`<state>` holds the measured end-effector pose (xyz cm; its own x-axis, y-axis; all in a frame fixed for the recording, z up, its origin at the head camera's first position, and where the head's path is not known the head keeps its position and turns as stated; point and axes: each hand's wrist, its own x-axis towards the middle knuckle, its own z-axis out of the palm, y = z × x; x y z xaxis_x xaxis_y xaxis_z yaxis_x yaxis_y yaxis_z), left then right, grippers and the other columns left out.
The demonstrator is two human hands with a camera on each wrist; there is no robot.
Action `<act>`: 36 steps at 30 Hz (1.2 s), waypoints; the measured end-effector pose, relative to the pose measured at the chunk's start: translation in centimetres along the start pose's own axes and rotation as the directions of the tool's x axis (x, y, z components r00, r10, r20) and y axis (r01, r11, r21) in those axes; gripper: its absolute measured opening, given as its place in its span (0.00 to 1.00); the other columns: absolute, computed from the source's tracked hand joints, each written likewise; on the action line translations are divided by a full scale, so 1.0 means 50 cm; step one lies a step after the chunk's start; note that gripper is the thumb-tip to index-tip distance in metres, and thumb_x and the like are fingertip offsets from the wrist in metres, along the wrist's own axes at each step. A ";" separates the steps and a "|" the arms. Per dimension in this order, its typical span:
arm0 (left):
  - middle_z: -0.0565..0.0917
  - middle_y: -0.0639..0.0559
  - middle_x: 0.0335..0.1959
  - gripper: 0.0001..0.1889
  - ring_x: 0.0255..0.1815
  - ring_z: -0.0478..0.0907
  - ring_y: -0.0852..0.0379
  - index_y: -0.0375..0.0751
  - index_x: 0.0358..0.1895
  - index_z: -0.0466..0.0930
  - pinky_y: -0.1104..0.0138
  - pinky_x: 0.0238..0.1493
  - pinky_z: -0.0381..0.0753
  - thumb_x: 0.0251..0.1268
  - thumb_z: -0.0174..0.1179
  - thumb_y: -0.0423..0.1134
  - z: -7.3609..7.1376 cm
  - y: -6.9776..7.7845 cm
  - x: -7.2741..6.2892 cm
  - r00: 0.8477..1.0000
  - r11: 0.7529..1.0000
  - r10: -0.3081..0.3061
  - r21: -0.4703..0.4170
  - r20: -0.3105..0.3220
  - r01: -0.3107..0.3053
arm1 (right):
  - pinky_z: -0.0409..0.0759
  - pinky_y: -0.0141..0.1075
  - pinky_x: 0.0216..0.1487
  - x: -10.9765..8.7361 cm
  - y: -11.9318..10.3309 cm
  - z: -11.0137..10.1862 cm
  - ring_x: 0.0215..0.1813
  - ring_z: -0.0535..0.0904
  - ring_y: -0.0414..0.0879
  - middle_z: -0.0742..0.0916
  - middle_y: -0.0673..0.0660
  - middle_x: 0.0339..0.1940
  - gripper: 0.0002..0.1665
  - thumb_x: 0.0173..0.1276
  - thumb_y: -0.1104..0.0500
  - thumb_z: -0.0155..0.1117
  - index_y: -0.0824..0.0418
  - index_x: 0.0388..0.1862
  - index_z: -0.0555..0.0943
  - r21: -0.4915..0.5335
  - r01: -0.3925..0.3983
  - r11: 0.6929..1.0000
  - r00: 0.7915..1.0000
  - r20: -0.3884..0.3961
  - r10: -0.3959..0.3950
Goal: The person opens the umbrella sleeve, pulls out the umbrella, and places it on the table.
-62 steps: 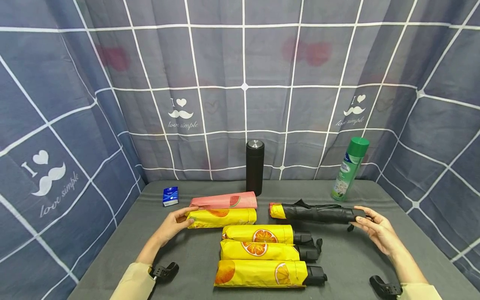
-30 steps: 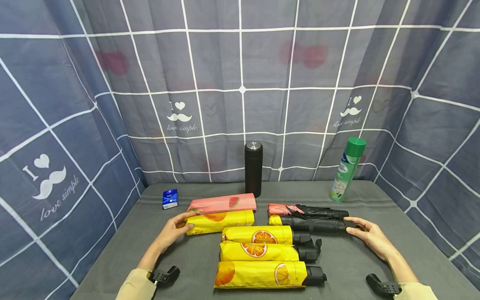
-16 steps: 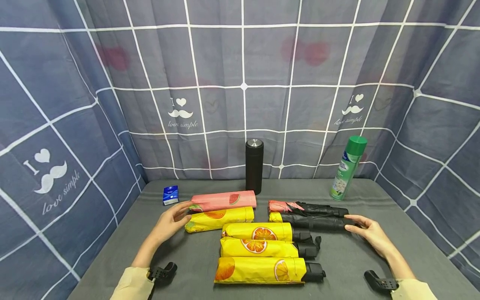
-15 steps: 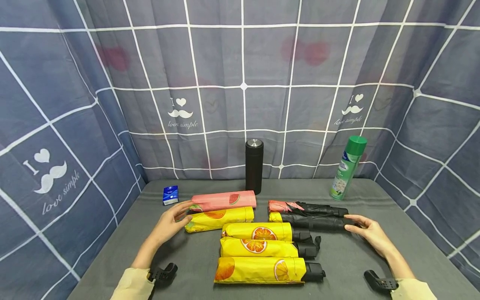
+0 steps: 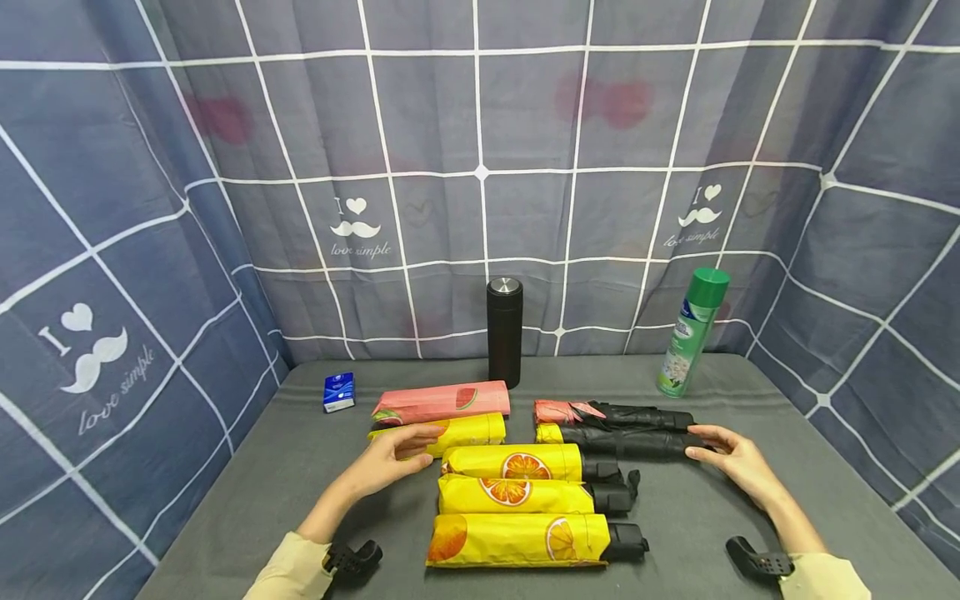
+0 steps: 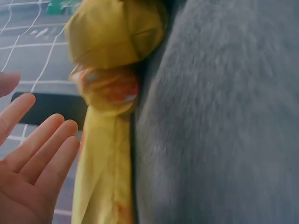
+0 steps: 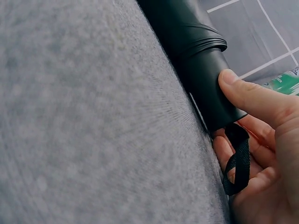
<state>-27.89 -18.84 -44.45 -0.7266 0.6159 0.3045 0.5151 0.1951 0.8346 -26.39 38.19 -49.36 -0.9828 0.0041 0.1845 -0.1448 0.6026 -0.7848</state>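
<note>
My left hand [image 5: 386, 460] hovers over the left end of an unfilled yellow fruit-print umbrella sleeve [image 5: 476, 428], fingers fairly straight in the left wrist view and holding nothing. Behind that sleeve lies a pink watermelon-print one [image 5: 442, 402]. At the right, my right hand [image 5: 738, 471] grips the handle end of a folded black umbrella [image 5: 626, 442] with a yellow tip. The right wrist view shows the thumb [image 7: 243, 91] on its handle and the other fingers around the end, by a wrist strap [image 7: 240, 161]. A second black umbrella [image 5: 645, 417], pink at its tip, lies right behind it.
Three umbrellas in yellow orange-print sleeves lie stacked toward the front, the nearest umbrella [image 5: 517, 540] at the bottom. A black flask [image 5: 505, 333] stands at the back, a green spray can [image 5: 692, 333] back right, a small blue packet [image 5: 339, 392] back left. Curtains enclose the table.
The right hand lowered the yellow-tipped umbrella in front of the pink-tipped one. The left hand let go of the yellow sleeve's left end and shifted right over it.
</note>
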 end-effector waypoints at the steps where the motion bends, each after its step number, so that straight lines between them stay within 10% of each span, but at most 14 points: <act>1: 0.73 0.35 0.60 0.21 0.60 0.70 0.37 0.29 0.62 0.69 0.56 0.57 0.71 0.67 0.56 0.29 0.004 -0.002 0.004 1.000 1.000 -0.004 -0.006 0.017 0.004 | 0.73 0.26 0.43 0.001 0.000 0.001 0.46 0.69 0.22 0.77 0.66 0.57 0.33 0.62 0.48 0.67 0.65 0.61 0.74 0.003 0.003 1.000 1.000 0.001 -0.003; 8: 0.73 0.38 0.60 0.22 0.60 0.70 0.42 0.31 0.63 0.69 0.65 0.56 0.72 0.67 0.55 0.31 0.024 -0.015 0.031 0.991 0.998 -0.052 -0.014 0.121 0.054 | 0.73 0.26 0.42 0.004 -0.007 0.005 0.45 0.73 0.25 0.80 0.65 0.54 0.30 0.64 0.53 0.66 0.69 0.60 0.74 0.058 0.020 0.998 1.000 -0.002 -0.020; 16: 0.76 0.46 0.58 0.21 0.50 0.75 0.53 0.39 0.61 0.74 0.65 0.51 0.75 0.66 0.59 0.38 0.035 -0.030 0.053 0.981 0.995 -0.075 0.073 0.179 0.062 | 0.72 0.22 0.44 -0.004 0.002 0.001 0.46 0.76 0.28 0.83 0.38 0.45 0.27 0.69 0.57 0.60 0.74 0.60 0.71 0.242 0.056 0.969 0.997 -0.057 -0.043; 27: 0.76 0.53 0.38 0.26 0.25 0.66 0.61 0.52 0.64 0.73 0.72 0.26 0.66 0.60 0.63 0.38 0.044 -0.036 0.079 0.959 0.982 -0.146 0.157 0.244 0.109 | 0.68 0.20 0.52 0.002 -0.026 -0.016 0.54 0.76 0.34 0.82 0.48 0.52 0.21 0.71 0.70 0.51 0.77 0.61 0.67 0.602 0.182 0.778 0.982 -0.066 -0.179; 31: 0.76 0.58 0.52 0.27 0.27 0.68 0.63 0.53 0.65 0.72 0.72 0.28 0.69 0.60 0.63 0.38 0.054 -0.047 0.086 0.961 0.983 -0.124 0.164 0.248 0.085 | 0.67 0.21 0.53 0.002 -0.040 -0.017 0.55 0.75 0.35 0.82 0.47 0.53 0.21 0.72 0.70 0.50 0.77 0.62 0.67 0.595 0.192 0.780 0.978 -0.053 -0.200; 36: 0.77 0.57 0.54 0.26 0.37 0.73 0.62 0.50 0.63 0.73 0.70 0.36 0.74 0.59 0.61 0.37 0.064 -0.054 0.091 0.971 0.992 -0.089 0.111 0.221 0.066 | 0.69 0.21 0.50 0.001 -0.062 -0.011 0.54 0.75 0.33 0.82 0.43 0.52 0.23 0.72 0.66 0.52 0.76 0.62 0.67 0.476 0.181 0.860 0.983 -0.052 -0.178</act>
<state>-31.12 -14.13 -46.79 -0.6512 0.7494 0.1198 0.5135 0.3189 0.7966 -25.92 36.79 -46.59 -0.9339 -0.0618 0.3521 -0.3574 0.1389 -0.9235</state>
